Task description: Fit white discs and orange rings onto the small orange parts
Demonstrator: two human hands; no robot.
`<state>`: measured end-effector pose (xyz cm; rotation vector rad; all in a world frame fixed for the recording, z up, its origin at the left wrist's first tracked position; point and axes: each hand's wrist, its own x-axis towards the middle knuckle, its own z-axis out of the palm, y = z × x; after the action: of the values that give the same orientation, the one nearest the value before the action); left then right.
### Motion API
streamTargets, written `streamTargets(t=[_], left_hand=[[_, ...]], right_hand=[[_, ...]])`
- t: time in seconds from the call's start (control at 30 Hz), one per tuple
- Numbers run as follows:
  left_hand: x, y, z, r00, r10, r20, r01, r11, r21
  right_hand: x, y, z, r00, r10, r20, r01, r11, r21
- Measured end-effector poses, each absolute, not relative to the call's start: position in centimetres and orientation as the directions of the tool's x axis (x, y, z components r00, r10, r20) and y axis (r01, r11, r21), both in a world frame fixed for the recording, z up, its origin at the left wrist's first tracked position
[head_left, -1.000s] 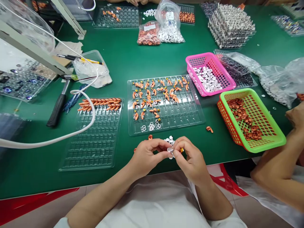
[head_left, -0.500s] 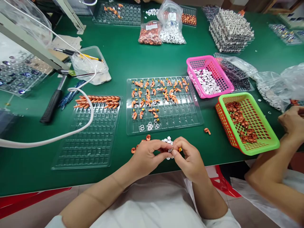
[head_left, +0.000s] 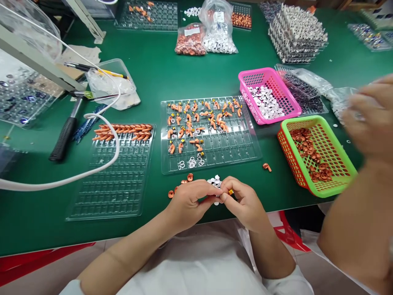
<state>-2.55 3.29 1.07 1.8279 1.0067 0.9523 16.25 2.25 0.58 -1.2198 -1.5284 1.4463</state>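
Observation:
My left hand and my right hand meet at the fingertips near the table's front edge. Both are closed in a pinch around a tiny part that the fingers mostly hide. A small yellow piece shows beside my right index finger; whether I hold it cannot be told. Small white discs lie just behind the fingertips, and copper-coloured round cups lie beside my left hand. Beyond them is a clear compartment tray with orange curved pieces, many yellow-tipped, and white rings.
To the right stand a pink basket of white discs and a green basket of copper cups. A co-worker's blurred arm reaches in there. On the left lie another tray, a hammer and a white cable.
The co-worker's arm at the right has risen and swept forward over the table. My hands stay pinched together, now hiding the small greyish part that showed between the fingertips. The view has shifted slightly.

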Motion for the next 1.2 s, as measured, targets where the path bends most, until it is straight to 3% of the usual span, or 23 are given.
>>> streamTargets(t=[0.17,0.6,0.8,1.07,1.2], left_hand=[[-2.61,3.33,1.24,0.387,0.9,0.199,0.286,-0.322,0.902],[-2.61,2.91,1.23,0.381,0.864,0.33,0.262,-0.443,0.857],[-2.68,2.74,1.31,0.369,0.904,0.217,0.293,-0.335,0.896],[-2.89,2.79,1.51,0.346,0.936,-0.062,0.226,-0.019,0.974],[-2.83,2.9,1.58,0.33,0.935,-0.13,0.166,0.078,0.983]], right_hand=[[16.23,2.27,0.53,-0.316,0.944,-0.099,0.183,-0.041,-0.982],[16.08,2.28,0.33,-0.365,0.92,-0.139,0.111,-0.106,-0.988],[16.1,2.49,0.39,-0.382,0.909,-0.166,0.141,-0.121,-0.983],[16.05,2.28,0.73,-0.356,0.916,-0.187,0.16,-0.137,-0.977],[15.98,2.13,0.82,-0.334,0.928,-0.163,0.19,-0.103,-0.976]])
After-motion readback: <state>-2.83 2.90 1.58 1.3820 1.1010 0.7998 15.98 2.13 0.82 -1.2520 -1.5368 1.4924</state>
